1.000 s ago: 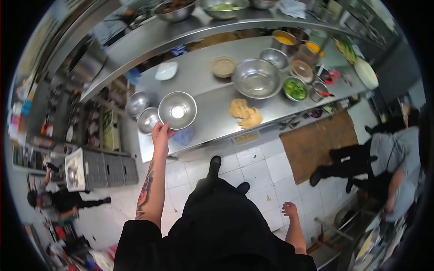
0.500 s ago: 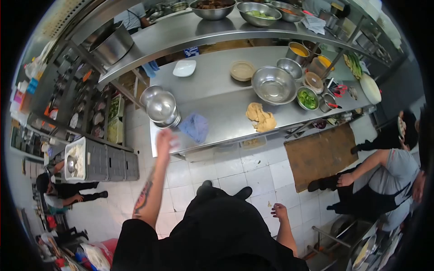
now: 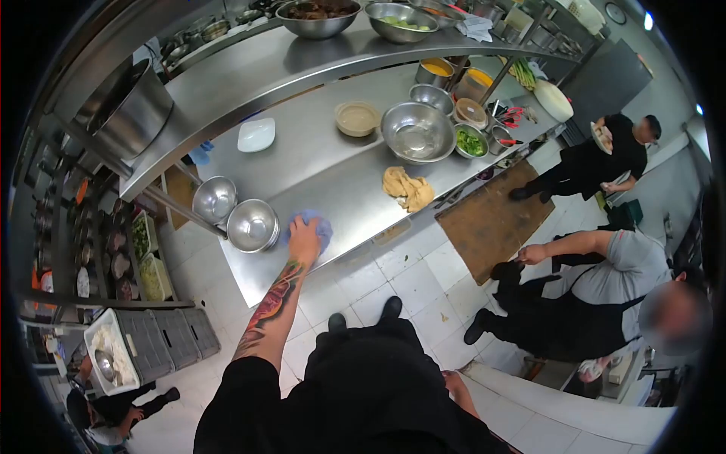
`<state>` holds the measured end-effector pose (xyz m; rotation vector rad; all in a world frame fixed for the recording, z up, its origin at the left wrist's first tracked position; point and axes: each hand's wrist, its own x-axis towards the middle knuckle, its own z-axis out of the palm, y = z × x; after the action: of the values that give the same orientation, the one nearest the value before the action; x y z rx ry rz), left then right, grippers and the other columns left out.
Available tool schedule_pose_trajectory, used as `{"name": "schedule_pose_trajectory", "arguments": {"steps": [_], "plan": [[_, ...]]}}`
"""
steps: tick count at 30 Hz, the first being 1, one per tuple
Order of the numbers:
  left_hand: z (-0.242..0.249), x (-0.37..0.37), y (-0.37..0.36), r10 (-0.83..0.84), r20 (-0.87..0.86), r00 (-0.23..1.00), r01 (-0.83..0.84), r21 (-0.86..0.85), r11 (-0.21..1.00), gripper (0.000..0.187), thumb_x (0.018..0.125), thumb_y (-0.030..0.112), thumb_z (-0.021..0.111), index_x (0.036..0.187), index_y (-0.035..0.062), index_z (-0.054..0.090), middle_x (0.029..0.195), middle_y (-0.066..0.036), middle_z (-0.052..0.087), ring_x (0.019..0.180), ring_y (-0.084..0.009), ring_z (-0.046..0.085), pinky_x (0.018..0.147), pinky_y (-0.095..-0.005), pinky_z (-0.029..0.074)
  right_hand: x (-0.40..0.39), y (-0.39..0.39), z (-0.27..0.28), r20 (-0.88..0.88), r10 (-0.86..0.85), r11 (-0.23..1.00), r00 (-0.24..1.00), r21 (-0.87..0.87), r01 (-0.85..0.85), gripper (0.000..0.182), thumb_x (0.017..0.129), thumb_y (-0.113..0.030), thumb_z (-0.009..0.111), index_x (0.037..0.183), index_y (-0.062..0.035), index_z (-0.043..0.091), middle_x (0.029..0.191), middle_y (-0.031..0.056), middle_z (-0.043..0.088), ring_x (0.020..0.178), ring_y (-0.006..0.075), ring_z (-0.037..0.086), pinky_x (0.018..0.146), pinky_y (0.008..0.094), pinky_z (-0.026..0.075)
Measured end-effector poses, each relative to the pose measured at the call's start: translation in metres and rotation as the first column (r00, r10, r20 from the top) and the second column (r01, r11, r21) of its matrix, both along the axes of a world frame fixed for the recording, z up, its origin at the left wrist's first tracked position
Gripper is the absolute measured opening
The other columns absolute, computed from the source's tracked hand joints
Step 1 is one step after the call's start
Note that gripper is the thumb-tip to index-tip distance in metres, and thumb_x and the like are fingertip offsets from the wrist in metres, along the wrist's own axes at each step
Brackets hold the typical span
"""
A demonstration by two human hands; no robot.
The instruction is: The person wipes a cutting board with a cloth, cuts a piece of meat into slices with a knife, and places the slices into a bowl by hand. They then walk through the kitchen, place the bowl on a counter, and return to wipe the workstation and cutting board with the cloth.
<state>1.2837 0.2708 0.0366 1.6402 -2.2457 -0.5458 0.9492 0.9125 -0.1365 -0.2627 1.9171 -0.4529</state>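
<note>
My left hand (image 3: 305,237) is on a crumpled blue cloth (image 3: 324,231) near the front edge of the steel table, its fingers bent down into the fabric. Just left of that cloth stand stacked steel bowls (image 3: 252,226), with another steel bowl (image 3: 215,198) behind them. My right hand (image 3: 452,383) hangs low by my side, partly covered by my dark clothing, so its fingers are not clear. Further right on the table lies a tan cloth (image 3: 408,188), apart from both hands.
A large steel bowl (image 3: 418,131), a bowl of chopped greens (image 3: 471,141), a beige dish (image 3: 357,119) and a white dish (image 3: 256,135) stand on the table (image 3: 302,181). An overhead shelf (image 3: 249,98) crosses above. To the right are a person in grey (image 3: 616,265) and another carrying plates (image 3: 616,147).
My left hand has come down from beside the bowls onto the blue cloth. My right hand has drawn in against my body. The view has shifted, and the people at right show more fully.
</note>
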Motion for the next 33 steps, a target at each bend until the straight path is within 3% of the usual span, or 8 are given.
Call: {"name": "schedule_pose_trajectory", "arguments": {"steps": [4, 10, 14, 16, 20, 23, 26, 33], "plan": [[0.022, -0.019, -0.058, 0.043, -0.003, 0.999, -0.043, -0.044, 0.998, 0.045, 0.089, 0.011, 0.070, 0.133, 0.0168, 0.067, 0.125, -0.022, 0.060, 0.114, -0.0446, 0.061, 0.097, -0.0533, 0.055, 0.001, -0.091, 0.074, 0.017, -0.169, 0.975, 0.986, -0.147, 0.169, 0.039, 0.101, -0.026, 0.072, 0.130, -0.0001, 0.068, 0.092, 0.0094, 0.075, 0.072, 0.0184, 0.074, 0.058, 0.0316, 0.057], [0.091, -0.034, -0.153, 0.214, 0.008, 0.977, -0.212, -0.102, 0.972, 0.042, 0.090, 0.012, 0.068, 0.132, 0.0184, 0.069, 0.129, -0.019, 0.066, 0.113, -0.0479, 0.065, 0.099, -0.0518, 0.055, -0.049, -0.246, 0.119, -0.413, 0.195, 0.911, 0.890, -0.260, -0.320, 0.043, 0.100, -0.027, 0.071, 0.136, -0.0029, 0.068, 0.099, 0.0114, 0.078, 0.084, 0.0196, 0.075, 0.077, 0.0347, 0.060], [-0.026, -0.014, -0.229, 0.055, 0.126, 0.990, -0.058, 0.023, 0.998, 0.043, 0.089, 0.014, 0.070, 0.132, 0.0184, 0.070, 0.142, -0.020, 0.064, 0.122, -0.0461, 0.063, 0.103, -0.0528, 0.052, -0.081, -0.329, 0.121, -0.494, 0.285, 0.836, 0.822, -0.291, -0.465, 0.043, 0.099, -0.032, 0.071, 0.133, -0.0073, 0.070, 0.106, 0.0159, 0.079, 0.089, 0.0292, 0.077, 0.083, 0.0406, 0.060], [-0.049, -0.022, -0.216, 0.007, 0.181, 0.983, 0.043, -0.270, 0.962, 0.044, 0.087, 0.008, 0.067, 0.130, 0.0176, 0.072, 0.149, -0.021, 0.060, 0.126, -0.0439, 0.061, 0.109, -0.0514, 0.047, -0.091, -0.363, 0.119, -0.492, 0.345, 0.821, 0.799, -0.254, -0.511, 0.043, 0.099, -0.034, 0.070, 0.133, -0.0086, 0.071, 0.109, 0.0158, 0.079, 0.093, 0.0322, 0.076, 0.086, 0.0424, 0.060], [-0.039, -0.091, -0.131, -0.341, -0.026, 0.940, 0.325, -0.239, 0.915, 0.047, 0.076, -0.004, 0.061, 0.116, 0.0139, 0.079, 0.148, -0.021, 0.062, 0.127, -0.0373, 0.062, 0.113, -0.0490, 0.042, -0.102, -0.402, 0.105, -0.402, 0.472, 0.772, 0.785, -0.241, -0.588, 0.044, 0.099, -0.038, 0.067, 0.133, -0.0111, 0.071, 0.115, 0.0143, 0.078, 0.103, 0.0365, 0.075, 0.093, 0.0447, 0.058], [-0.037, -0.163, -0.020, -0.445, -0.217, 0.869, 0.416, -0.170, 0.894, 0.045, 0.074, -0.008, 0.062, 0.109, 0.0121, 0.081, 0.134, -0.018, 0.070, 0.120, -0.0380, 0.065, 0.109, -0.0473, 0.045, -0.106, -0.409, 0.113, -0.316, 0.560, 0.758, 0.766, -0.179, -0.627, 0.046, 0.099, -0.039, 0.068, 0.135, -0.0112, 0.069, 0.116, 0.0143, 0.078, 0.104, 0.0359, 0.074, 0.094, 0.0446, 0.058], [-0.030, -0.215, 0.057, -0.491, -0.515, 0.703, 0.673, 0.258, 0.693, 0.054, 0.076, -0.010, 0.066, 0.122, 0.0155, 0.078, 0.135, -0.018, 0.069, 0.126, -0.0398, 0.062, 0.108, -0.0454, 0.049, -0.107, -0.390, 0.127, -0.232, 0.689, 0.689, 0.686, -0.084, -0.720, 0.051, 0.100, -0.042, 0.066, 0.139, -0.0103, 0.067, 0.123, 0.0167, 0.076, 0.112, 0.0362, 0.072, 0.099, 0.0438, 0.056], [0.031, -0.208, -0.014, -0.471, -0.613, 0.634, 0.714, 0.229, 0.662, 0.053, 0.070, 0.002, 0.082, 0.121, 0.0131, 0.076, 0.143, -0.021, 0.062, 0.131, -0.0412, 0.059, 0.113, -0.0433, 0.046, -0.067, -0.408, 0.256, 0.055, 0.542, 0.818, 0.839, -0.262, -0.512, 0.054, 0.103, -0.050, 0.064, 0.136, -0.0077, 0.068, 0.114, 0.0145, 0.078, 0.106, 0.0314, 0.073, 0.097, 0.0406, 0.055]]}}
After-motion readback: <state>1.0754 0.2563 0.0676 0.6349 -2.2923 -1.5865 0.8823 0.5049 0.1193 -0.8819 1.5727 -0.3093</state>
